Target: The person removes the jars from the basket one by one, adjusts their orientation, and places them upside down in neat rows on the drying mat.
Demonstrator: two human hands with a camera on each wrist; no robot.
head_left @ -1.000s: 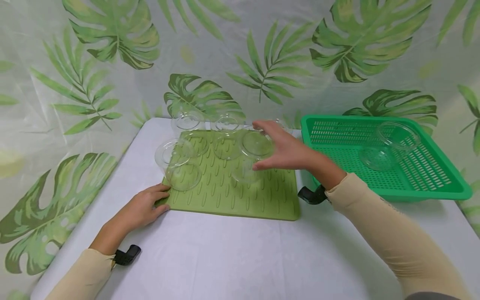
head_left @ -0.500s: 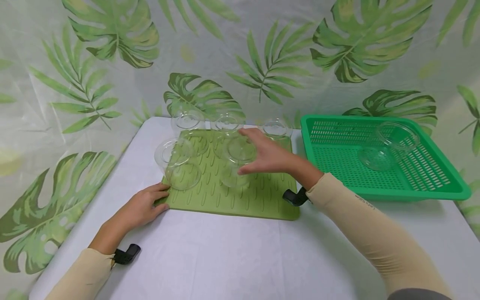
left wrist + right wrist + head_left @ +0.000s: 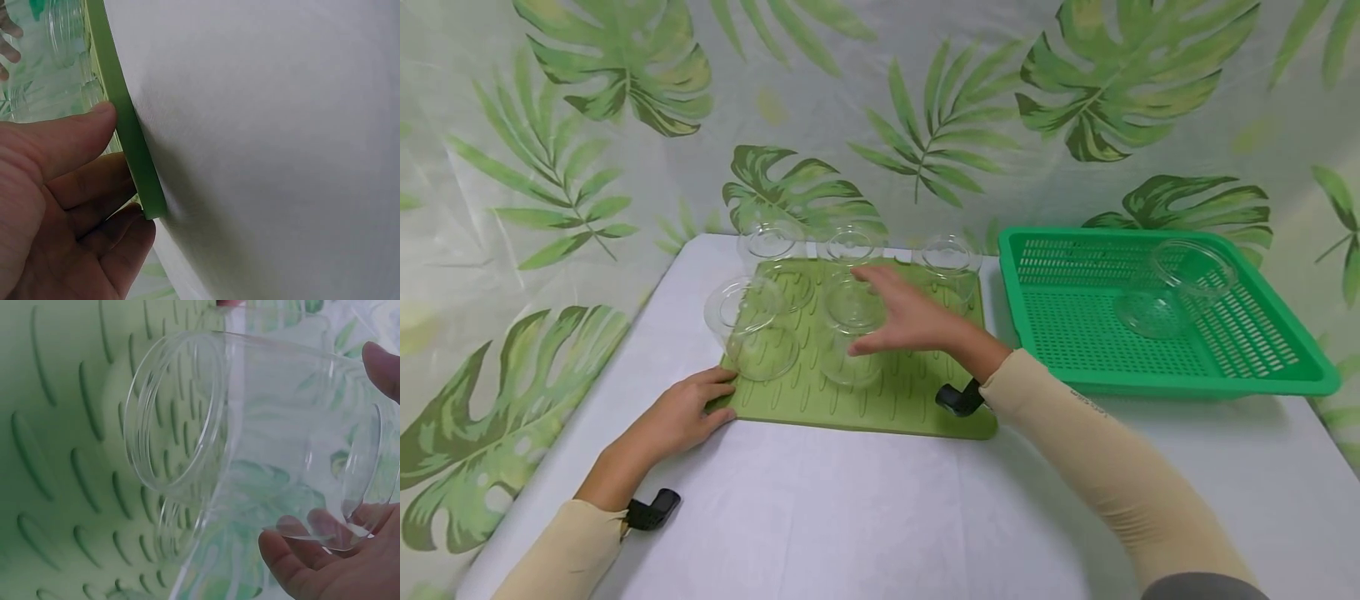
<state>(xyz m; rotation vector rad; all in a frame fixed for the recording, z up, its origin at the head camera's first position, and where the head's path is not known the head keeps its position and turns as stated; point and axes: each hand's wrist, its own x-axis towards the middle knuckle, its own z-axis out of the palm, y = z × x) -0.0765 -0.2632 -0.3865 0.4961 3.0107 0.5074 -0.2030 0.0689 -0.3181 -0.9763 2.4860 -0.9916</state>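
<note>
My right hand (image 3: 910, 317) grips a clear jar (image 3: 848, 367) near its upper end, over the middle of a green ridged mat (image 3: 925, 404). Seen from the right wrist, the jar (image 3: 269, 431) has its ringed rim towards the mat, thumb on one side and fingers on the other. I cannot tell whether that rim touches the mat. My left hand (image 3: 677, 421) rests at the mat's front left corner. In the left wrist view, its thumb (image 3: 78, 140) touches the mat's edge (image 3: 131, 137), with the other fingers by the corner.
Behind stand a back-left jar (image 3: 772, 242), a back-middle jar (image 3: 850, 242) and a back-right jar (image 3: 947, 254). Another jar (image 3: 762, 354) stands front left. A green slotted basket (image 3: 1150, 385) at the right holds one clear jar (image 3: 1183, 287). Leaf-print cloth hangs behind the white table (image 3: 850, 517).
My right hand has moved left and slightly nearer with the jar, from right of the mat's middle. The back-right jar has come into fuller view. My left hand stays at the mat's corner.
</note>
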